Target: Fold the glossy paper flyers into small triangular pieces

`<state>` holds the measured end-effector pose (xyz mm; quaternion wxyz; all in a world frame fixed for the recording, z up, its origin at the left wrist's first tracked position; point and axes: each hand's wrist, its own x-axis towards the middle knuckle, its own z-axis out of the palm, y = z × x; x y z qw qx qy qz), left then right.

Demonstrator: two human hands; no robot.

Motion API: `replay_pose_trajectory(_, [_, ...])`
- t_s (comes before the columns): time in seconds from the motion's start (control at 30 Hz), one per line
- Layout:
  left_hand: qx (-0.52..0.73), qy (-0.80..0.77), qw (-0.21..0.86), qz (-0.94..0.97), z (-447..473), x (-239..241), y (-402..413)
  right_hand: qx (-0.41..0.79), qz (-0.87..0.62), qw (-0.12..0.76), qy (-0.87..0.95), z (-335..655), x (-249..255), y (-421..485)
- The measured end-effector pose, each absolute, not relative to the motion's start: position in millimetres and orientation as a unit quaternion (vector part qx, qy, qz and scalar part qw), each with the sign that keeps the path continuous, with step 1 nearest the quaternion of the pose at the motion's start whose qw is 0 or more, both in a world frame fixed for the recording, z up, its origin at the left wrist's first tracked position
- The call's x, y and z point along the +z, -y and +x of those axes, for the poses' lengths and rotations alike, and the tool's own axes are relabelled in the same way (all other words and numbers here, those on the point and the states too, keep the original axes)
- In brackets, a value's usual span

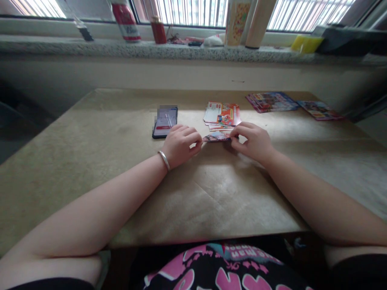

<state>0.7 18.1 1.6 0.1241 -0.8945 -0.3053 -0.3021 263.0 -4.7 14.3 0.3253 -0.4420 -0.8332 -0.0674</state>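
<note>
Between my two hands is a small colourful printed card [217, 137], tilted low over the table. My left hand [183, 145], with a silver bangle [165, 160] at the wrist, pinches its left end. The right end is pinched by the thumb and fingers of my right hand [253, 141]. Just beyond the card lie several orange, red and white cards [222, 114] in an overlapping pile. A smartphone [165, 123] with a lit screen rests on the table behind my left hand, which covers its lower right corner.
Farther right on the tan-covered table [193, 201] lie a fanned stack of blue and purple cards [273, 102] and a smaller card stack [320, 110]. Along the granite windowsill [181, 51] stand a red can [126, 23], a red bottle [158, 31], tall containers [237, 23] and a yellow object [306, 43].
</note>
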Motion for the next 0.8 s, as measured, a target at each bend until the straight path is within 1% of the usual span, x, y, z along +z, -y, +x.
replay_pose_trajectory(0.23, [-0.331, 0.321, 0.090, -0.883, -4, 1, -23, -0.042, -0.458, 0.346, 0.817, 277, 17, 0])
replay_pose_trajectory(0.4, [-0.361, 0.291, 0.055, -0.884, -3, 4, -21, 0.020, -0.455, 0.398, 0.796, 273, 14, 1])
replay_pose_trajectory(0.47, [-0.362, 0.272, 0.036, -0.891, -2, 5, -20, 0.043, -0.423, 0.390, 0.817, 268, 14, 3])
replay_pose_trajectory(0.53, [-0.356, 0.266, 0.028, -0.895, -1, 5, -18, 0.040, -0.396, 0.356, 0.846, 263, 14, 5])
replay_pose_trajectory(0.6, [-0.343, 0.277, 0.041, -0.897, 0, 6, -16, 0.025, -0.389, 0.333, 0.858, 258, 14, 8])
replay_pose_trajectory(0.8, [-0.317, 0.307, 0.107, -0.891, 2, 6, -12, 0.012, -0.407, 0.338, 0.848, 249, 15, 14])
